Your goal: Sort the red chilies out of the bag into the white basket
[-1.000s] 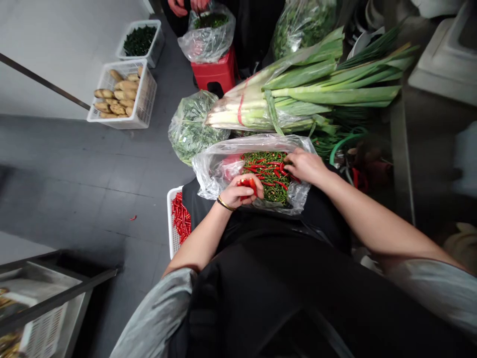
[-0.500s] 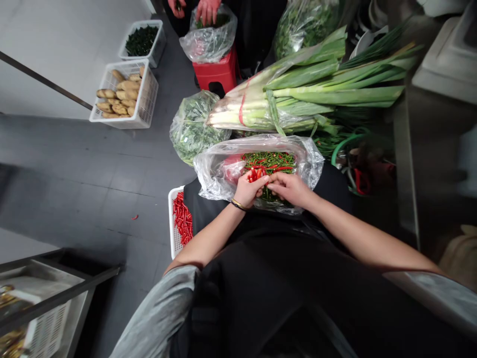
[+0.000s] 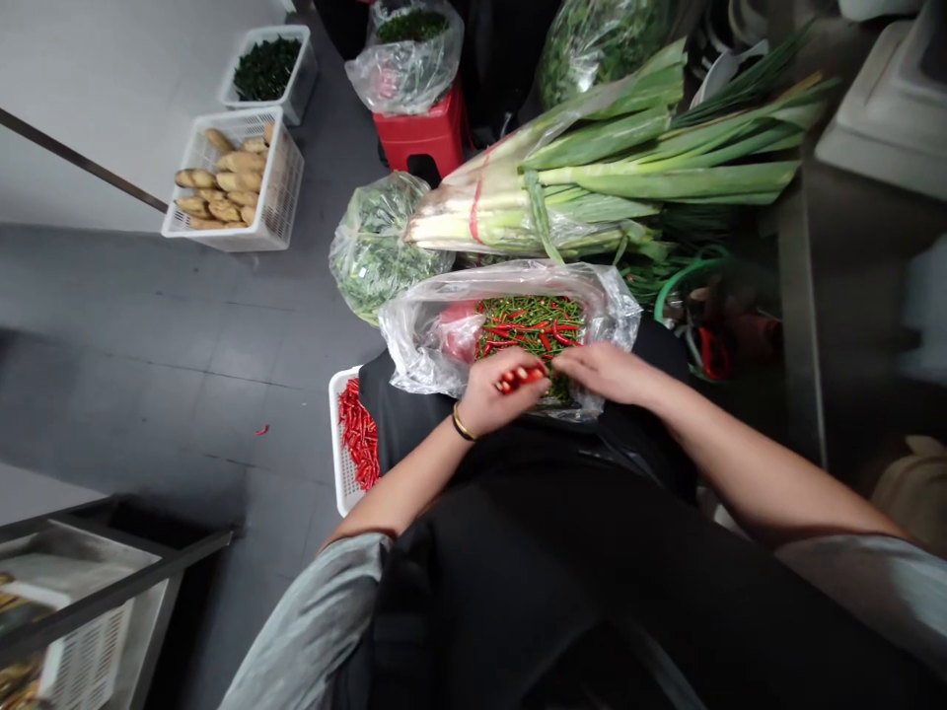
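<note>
My left hand (image 3: 494, 392) is curled around several red chili peppers (image 3: 521, 377), their pale cut-looking ends showing between thumb and fingers. Close to its fingertips is my right hand (image 3: 608, 373), slightly blurred, its fingers drawn together and pointing left; whatever is between them is too small to make out. Both hands are over a clear plastic bag (image 3: 421, 360) that lies open on my lap. Inside it are red chilies with green stems (image 3: 529, 325), partly covered by my hands. To my left, a white basket (image 3: 341, 473) contains stemless-looking red chilies (image 3: 359, 434).
Bundled leeks (image 3: 510, 212) lie beyond the bag, beside bagged greens (image 3: 389, 247). A red stool (image 3: 421, 136) carries another bag of greens (image 3: 410, 59). White crates hold tan roots (image 3: 233, 182) and dark leaves (image 3: 266, 69). A green-rimmed basket (image 3: 670, 286) stands at right.
My right hand has drawn slightly right, apart from my left, which has turned with the chilies still in it. More chilies in the bag are exposed. The other person's hands have left view.
</note>
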A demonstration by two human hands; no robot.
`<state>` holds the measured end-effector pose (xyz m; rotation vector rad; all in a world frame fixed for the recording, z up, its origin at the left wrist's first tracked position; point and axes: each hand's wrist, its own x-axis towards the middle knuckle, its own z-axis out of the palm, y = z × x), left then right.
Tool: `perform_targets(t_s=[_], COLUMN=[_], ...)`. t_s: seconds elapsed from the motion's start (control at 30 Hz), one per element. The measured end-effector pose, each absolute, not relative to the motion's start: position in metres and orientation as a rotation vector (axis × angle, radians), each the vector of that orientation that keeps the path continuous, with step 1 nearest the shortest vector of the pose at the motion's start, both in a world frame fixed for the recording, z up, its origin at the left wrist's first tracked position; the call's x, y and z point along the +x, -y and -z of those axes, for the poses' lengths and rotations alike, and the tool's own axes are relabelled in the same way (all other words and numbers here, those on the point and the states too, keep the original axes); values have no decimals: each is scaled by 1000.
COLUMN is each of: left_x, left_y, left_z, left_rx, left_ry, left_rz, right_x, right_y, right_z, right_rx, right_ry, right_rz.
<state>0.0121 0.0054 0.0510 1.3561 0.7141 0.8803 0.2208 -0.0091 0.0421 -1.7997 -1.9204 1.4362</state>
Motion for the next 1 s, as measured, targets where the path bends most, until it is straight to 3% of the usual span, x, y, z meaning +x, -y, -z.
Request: perform_targets(t_s=[0.1, 0.17, 0.37, 0.6, 0.83, 0.9, 1.0], left_x=[4, 1, 19, 38, 14, 8, 2], left_y=[-18, -24, -21, -4, -15, -21, -25], left_z=[-40, -31, -26, -20, -18, -16, -12], left_rx=[860, 677, 584, 659, 457, 461, 492], left_ry=[-709, -650, -794, -915, -731, -702, -681], left_rz=[-810, -709, -659, -792, -494, -538, -587], right_x=[237, 239, 223, 203, 212, 219, 228], right_y=[-7, -13, 1, 26, 25, 9, -28], right_z=[-32, -22, -20, -22, -57, -58, -44], right_rx=[-2125, -2177, -1982, -1518, -895, -943, -1451], right_ry=[2269, 2446, 2413, 2233, 2409, 2504, 2609], right_rz=[-647, -467, -401, -870, -1107, -1069, -684])
